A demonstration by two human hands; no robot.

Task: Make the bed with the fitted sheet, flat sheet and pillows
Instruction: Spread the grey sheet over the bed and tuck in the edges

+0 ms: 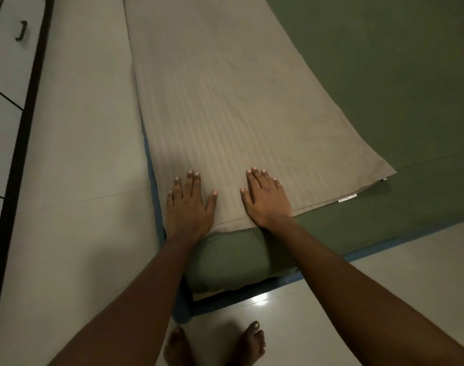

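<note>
A green fitted sheet covers the mattress, wrapped round the near corner. On top lies a folded beige striped flat sheet, a long strip running away along the bed's left side, its near edge by the corner. My left hand lies flat, fingers spread, on the strip's near left corner. My right hand presses flat on the same near edge, a little to the right. No pillows are in view.
A blue bed frame shows along the left edge and under the corner. Pale tiled floor runs on the left and front. A white cabinet with a dark handle stands far left. My bare feet are below the corner.
</note>
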